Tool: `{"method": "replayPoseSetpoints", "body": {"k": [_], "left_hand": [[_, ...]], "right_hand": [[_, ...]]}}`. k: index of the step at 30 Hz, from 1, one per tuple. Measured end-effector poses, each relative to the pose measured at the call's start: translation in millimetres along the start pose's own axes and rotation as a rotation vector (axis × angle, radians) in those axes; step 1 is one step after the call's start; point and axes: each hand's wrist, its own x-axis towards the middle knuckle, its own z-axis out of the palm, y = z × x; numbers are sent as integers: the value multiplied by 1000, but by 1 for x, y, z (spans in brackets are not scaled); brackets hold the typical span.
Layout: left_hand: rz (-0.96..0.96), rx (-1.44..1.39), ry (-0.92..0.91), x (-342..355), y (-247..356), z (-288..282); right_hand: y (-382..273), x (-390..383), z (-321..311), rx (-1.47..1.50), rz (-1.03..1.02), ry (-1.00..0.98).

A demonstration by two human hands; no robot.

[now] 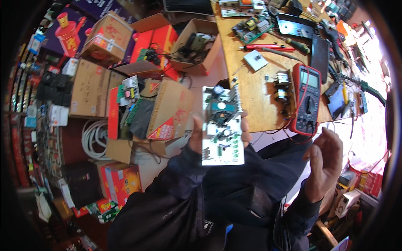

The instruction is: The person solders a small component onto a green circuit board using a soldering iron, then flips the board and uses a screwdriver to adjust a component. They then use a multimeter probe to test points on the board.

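I hold a white circuit board with my left hand at the middle of the view, fingers showing at both long sides. It carries a dark transformer with a teal band, capacitors and a metal heat sink. My right hand is raised to its right, empty, fingers loosely curled and apart, just below a red multimeter with leads on the wooden workbench. Transformer parts lie left of the meter.
Open cardboard boxes with boards and dark parts stand at the left, beside a coiled white cable and more stacked boxes. Screwdrivers, green boards and black casings lie on the bench's far and right parts.
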Motion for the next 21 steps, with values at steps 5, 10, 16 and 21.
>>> {"method": "replayPoseSetpoints", "body": {"k": [5,10,16,21], "left_hand": [[-30,92,-48,1,27,-6],[-77,83,90,-8,47,-8],[-35,-16,86,-18,52,-13],[-29,-27,116,-19,49,-11]], "right_hand": [[-25,99,-11,-427,-267,-100],[29,253,28,-1099,-456,-323],[83,293,41,-1351,-432,-473],[91,296,37,-1400,-336,-457]]}}
